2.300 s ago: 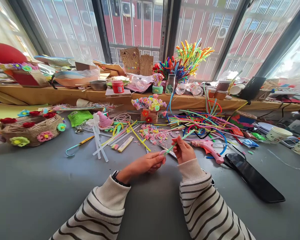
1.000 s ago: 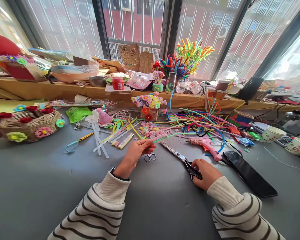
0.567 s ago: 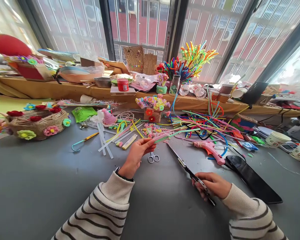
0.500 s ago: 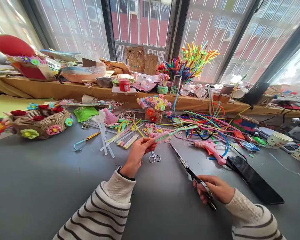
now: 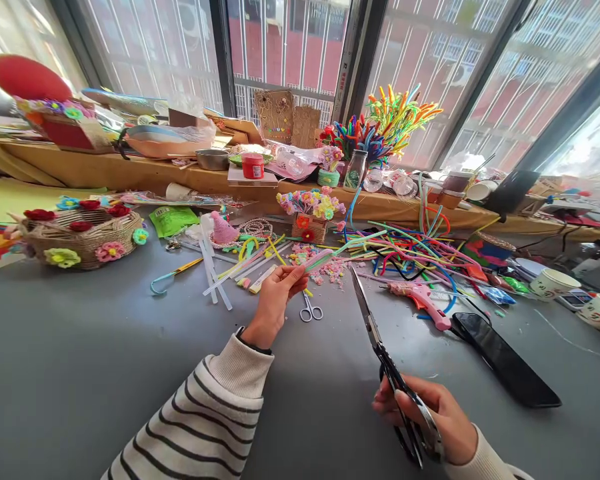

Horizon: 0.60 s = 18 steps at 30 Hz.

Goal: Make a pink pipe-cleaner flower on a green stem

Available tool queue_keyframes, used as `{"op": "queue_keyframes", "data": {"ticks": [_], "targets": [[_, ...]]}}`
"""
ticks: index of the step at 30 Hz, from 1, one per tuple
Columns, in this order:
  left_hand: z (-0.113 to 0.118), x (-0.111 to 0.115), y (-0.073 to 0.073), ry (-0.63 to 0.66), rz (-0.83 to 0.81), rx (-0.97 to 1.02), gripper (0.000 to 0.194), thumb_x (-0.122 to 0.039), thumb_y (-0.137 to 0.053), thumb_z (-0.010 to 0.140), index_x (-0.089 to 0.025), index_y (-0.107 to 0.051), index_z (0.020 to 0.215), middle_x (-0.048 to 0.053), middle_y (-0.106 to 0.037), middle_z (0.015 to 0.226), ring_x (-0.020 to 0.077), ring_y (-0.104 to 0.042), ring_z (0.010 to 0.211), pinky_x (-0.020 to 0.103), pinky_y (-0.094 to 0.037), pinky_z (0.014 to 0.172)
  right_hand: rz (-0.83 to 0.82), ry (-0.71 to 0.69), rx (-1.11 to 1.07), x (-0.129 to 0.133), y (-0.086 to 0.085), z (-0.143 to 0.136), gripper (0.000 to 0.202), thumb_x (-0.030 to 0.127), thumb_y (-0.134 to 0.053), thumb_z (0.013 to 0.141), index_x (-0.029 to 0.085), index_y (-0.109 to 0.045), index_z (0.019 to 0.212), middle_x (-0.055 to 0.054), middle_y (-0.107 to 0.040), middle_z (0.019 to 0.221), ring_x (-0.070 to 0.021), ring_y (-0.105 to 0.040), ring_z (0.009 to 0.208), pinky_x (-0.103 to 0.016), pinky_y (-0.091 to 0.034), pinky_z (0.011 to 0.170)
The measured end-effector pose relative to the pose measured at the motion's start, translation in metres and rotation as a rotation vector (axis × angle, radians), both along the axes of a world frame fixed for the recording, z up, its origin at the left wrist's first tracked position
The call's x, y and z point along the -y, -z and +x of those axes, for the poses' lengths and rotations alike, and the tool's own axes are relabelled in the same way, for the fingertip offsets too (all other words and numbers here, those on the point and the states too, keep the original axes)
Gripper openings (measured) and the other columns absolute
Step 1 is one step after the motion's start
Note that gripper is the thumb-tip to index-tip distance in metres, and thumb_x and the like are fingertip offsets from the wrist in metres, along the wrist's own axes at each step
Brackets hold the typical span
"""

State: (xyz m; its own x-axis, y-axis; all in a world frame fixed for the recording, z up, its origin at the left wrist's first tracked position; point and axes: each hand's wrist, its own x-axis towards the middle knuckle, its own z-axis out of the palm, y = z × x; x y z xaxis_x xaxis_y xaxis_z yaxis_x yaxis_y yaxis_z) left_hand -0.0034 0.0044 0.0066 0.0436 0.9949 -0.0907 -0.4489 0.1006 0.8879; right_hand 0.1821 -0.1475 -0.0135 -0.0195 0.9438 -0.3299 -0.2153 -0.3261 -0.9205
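Thumb and fingers of my left hand (image 5: 274,303) are pinched around pink and pale green pipe cleaners (image 5: 321,259), whose far ends point up and to the right. Large scissors (image 5: 372,328) with dark handles are in my right hand (image 5: 447,423), over the right side of the grey table. Their blades look closed together and point away from me, apart from the pipe cleaners. Small silver scissors (image 5: 310,309) lie just right of my left hand. Past the held strands are pink and yellow clippings (image 5: 333,271) and a twine box of small flowers (image 5: 309,229).
A pink glue gun (image 5: 425,301) and a black phone (image 5: 505,359) lie at the right. Loose coloured pipe cleaners (image 5: 405,247) are heaped behind them. At the left stands a flower-trimmed basket (image 5: 83,243), with clear glue sticks (image 5: 214,270) further in. Paper cups (image 5: 555,283) stand far right.
My right hand has come nearer to me, and the scissors have swung more upright, with their handles spread wider. The left hand keeps its pinch on the pipe cleaners. The view has shifted slightly.
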Motion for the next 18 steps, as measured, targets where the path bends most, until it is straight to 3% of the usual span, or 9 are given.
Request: {"op": "queue_keyframes", "data": {"ticks": [4,10,18], "targets": [[0.002,0.001,-0.001,0.033,-0.006,0.011,0.020,-0.023,-0.061,0.057,-0.012,-0.051,0.069,-0.002,-0.056,0.059,0.0058,-0.054,0.057,0.019,-0.044,0.063,0.073,-0.050,0.051,0.004,0.001,-0.008,0.033,0.045,-0.061,0.055,0.013,-0.061,0.064,-0.007,-0.059,0.064,-0.0197,-0.059,0.065,-0.026,-0.045,0.058],[0.003,0.001,0.004,0.029,0.098,-0.135,0.021,-0.030,-0.058,0.060,-0.013,-0.047,0.066,-0.001,-0.057,0.059,0.0055,-0.052,0.050,0.019,-0.043,0.053,0.250,-0.133,0.269,0.004,0.001,-0.020,0.037,0.048,-0.050,0.062,0.013,-0.059,0.066,-0.009,-0.058,0.064,-0.0184,-0.056,0.063,-0.026,-0.042,0.058],[0.007,0.001,0.006,0.058,0.262,-0.220,0.019,-0.031,-0.054,0.063,-0.015,-0.044,0.064,-0.004,-0.050,0.053,0.0065,-0.050,0.052,0.018,-0.040,0.049,0.300,-0.181,0.323,0.003,-0.003,-0.032,0.041,0.051,-0.045,0.064,0.012,-0.057,0.067,-0.010,-0.059,0.065,-0.0177,-0.055,0.062,-0.026,-0.042,0.058]]}}
